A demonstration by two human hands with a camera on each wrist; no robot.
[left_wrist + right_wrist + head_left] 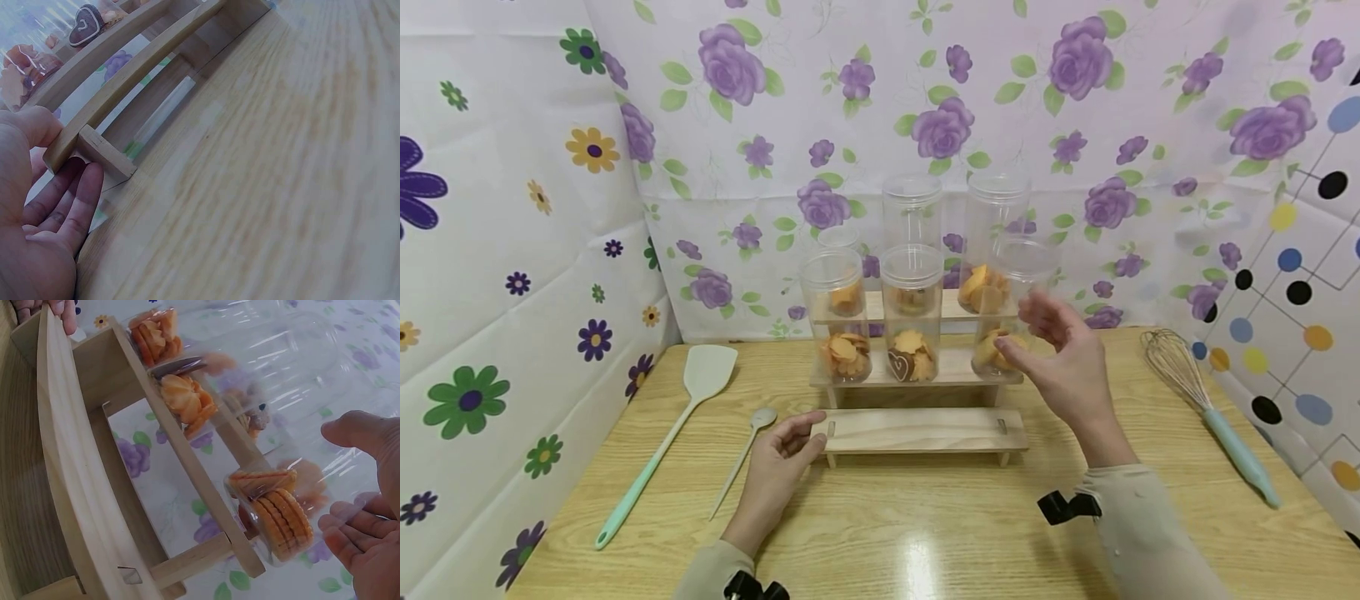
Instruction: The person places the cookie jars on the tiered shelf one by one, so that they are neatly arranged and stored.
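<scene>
A tiered wooden display stand (917, 429) rises in steps at the middle of the table. At the left end of its lowest step, my left hand (782, 454) pinches the board, thumb above and fingers below in the left wrist view. My right hand (1067, 367) is beside the front right clear jar (988, 354), thumb and fingers spread apart around its side. Sandwich cookies (281, 519) fill that jar's bottom. To its left on the middle step stand a jar with a heart cookie (901, 364) and a jar of flower-shaped cookies (846, 354).
More clear jars, such as a tall jar (997, 200) at the right, stand on the top step. A spatula (707, 371) and a small spoon (763, 417) lie on the left. A whisk (1232, 446) lies far right. Flowered cloth (865, 125) hangs behind.
</scene>
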